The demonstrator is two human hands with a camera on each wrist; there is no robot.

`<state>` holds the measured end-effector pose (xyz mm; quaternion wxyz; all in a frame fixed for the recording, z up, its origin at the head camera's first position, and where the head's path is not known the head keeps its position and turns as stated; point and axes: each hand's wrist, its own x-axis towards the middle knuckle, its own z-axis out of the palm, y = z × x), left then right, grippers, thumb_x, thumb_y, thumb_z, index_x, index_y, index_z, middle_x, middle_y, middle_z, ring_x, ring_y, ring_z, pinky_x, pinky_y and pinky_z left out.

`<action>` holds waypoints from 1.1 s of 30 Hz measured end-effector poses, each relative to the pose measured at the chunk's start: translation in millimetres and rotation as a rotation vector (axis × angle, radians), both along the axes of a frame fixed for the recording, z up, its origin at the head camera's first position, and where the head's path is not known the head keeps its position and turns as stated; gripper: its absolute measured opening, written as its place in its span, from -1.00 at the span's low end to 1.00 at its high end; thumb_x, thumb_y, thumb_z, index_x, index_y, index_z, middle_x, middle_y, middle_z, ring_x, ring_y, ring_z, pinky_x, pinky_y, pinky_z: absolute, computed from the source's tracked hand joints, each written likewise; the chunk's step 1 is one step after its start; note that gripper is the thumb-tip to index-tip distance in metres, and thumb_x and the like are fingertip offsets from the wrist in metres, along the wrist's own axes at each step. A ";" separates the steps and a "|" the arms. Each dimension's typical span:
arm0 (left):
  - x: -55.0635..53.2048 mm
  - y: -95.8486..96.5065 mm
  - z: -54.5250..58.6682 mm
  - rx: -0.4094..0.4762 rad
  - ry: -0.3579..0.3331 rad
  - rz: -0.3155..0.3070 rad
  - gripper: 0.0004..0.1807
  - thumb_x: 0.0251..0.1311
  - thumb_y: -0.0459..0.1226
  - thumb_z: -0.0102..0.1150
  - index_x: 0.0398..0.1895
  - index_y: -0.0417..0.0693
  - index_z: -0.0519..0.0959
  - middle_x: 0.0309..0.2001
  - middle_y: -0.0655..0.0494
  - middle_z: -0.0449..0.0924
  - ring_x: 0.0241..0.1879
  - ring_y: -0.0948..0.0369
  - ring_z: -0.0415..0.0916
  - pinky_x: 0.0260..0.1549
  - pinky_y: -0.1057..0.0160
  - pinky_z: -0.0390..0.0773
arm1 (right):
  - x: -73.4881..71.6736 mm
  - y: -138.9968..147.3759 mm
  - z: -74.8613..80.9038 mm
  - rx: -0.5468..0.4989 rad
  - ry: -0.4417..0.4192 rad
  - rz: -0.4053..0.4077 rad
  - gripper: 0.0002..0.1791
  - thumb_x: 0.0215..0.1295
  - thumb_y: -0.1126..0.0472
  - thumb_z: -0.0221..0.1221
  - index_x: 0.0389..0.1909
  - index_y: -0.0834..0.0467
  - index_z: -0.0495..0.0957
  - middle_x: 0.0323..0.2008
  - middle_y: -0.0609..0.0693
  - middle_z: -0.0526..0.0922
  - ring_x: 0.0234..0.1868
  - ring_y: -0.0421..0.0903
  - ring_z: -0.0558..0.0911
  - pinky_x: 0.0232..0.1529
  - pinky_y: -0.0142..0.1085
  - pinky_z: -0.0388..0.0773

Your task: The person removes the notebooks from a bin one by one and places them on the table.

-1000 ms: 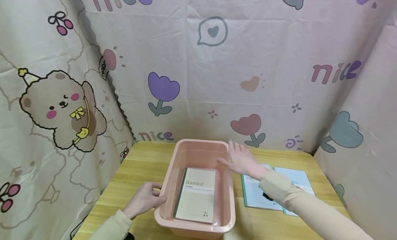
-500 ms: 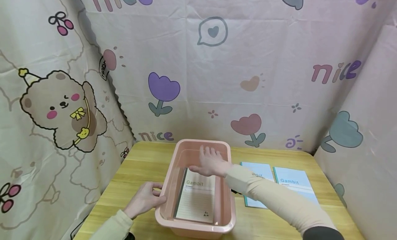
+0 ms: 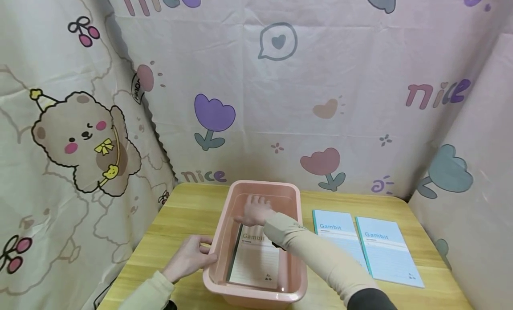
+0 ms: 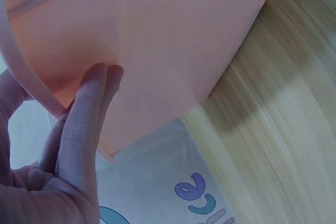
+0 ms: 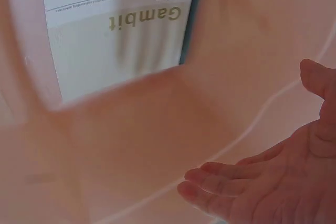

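Observation:
A pink plastic bin (image 3: 297,274) stands on the table. My left hand (image 3: 190,258) pinches its left rim, thumb over the edge and fingers against the outer wall, as the left wrist view also shows. Inside the bin lies a cream notebook (image 3: 254,263) marked Gambit, with a dark spine. My right hand (image 3: 255,211) is over the far part of the bin, fingers extended and holding nothing. In the right wrist view the notebook (image 5: 84,61) lies apart from the right hand (image 5: 268,177). My right forearm hides part of the bin's right rim.
Two light-blue Gambit notebooks lie right of the bin: the nearer one (image 3: 336,227) is partly behind my right sleeve, the other notebook (image 3: 390,254) is farther right. A printed curtain (image 3: 272,96) hangs around the wooden table (image 3: 196,203).
My right hand has moved left from the bin's right rim to above its far inside. My left hand keeps its hold on the rim. The notebooks have not moved.

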<state>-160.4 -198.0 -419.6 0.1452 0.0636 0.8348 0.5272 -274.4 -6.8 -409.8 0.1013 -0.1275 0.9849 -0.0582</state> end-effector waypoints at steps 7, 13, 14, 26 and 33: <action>0.7 -1.6 -1.0 0.008 0.010 -0.006 -0.42 0.02 -0.45 0.16 0.13 -0.68 0.41 -0.25 -0.42 0.73 -0.32 -0.05 0.77 -0.38 0.12 0.79 | -5.1 -7.9 -27.6 -0.023 -0.017 -0.066 -0.03 0.31 -0.36 0.06 0.44 0.32 0.20 0.39 0.28 0.40 0.39 0.21 0.40 0.42 0.08 0.36; 0.2 -1.2 -0.8 0.002 0.001 -0.006 -0.42 0.04 -0.43 0.18 0.14 -0.67 0.41 -0.24 -0.41 0.73 -0.30 -0.05 0.77 -0.36 0.11 0.79 | -5.5 -6.8 -57.1 -0.062 -0.007 -0.111 -0.03 0.23 -0.36 0.17 0.37 0.33 0.27 0.30 0.28 0.47 0.32 0.20 0.47 0.34 0.08 0.45; 0.1 -1.2 -0.9 0.004 0.000 -0.007 -0.42 0.04 -0.43 0.18 0.13 -0.67 0.41 -0.23 -0.41 0.73 -0.30 -0.05 0.77 -0.36 0.11 0.79 | -4.1 -6.1 -59.6 -0.075 -0.016 -0.120 -0.02 0.22 -0.35 0.18 0.38 0.33 0.27 0.31 0.28 0.47 0.33 0.20 0.46 0.36 0.08 0.44; 1.6 -1.3 -2.1 0.006 0.020 -0.010 -0.44 0.04 -0.43 0.18 0.11 -0.68 0.42 -0.26 -0.41 0.73 -0.32 -0.03 0.77 -0.39 0.14 0.79 | 6.2 -7.5 -88.3 -0.157 -0.185 -0.216 0.12 0.23 -0.32 0.22 0.51 0.39 0.06 0.54 0.29 0.16 0.58 0.20 0.15 0.61 0.04 0.09; 1.0 -2.1 -1.2 0.015 0.018 -0.021 -0.43 0.06 -0.42 0.18 0.13 -0.69 0.41 -0.25 -0.43 0.72 -0.31 -0.02 0.77 -0.39 0.16 0.78 | 10.4 -12.2 -102.4 -0.133 -0.083 -0.205 0.20 0.15 -0.43 0.20 0.49 0.39 0.09 0.52 0.33 0.18 0.56 0.26 0.16 0.60 0.02 0.12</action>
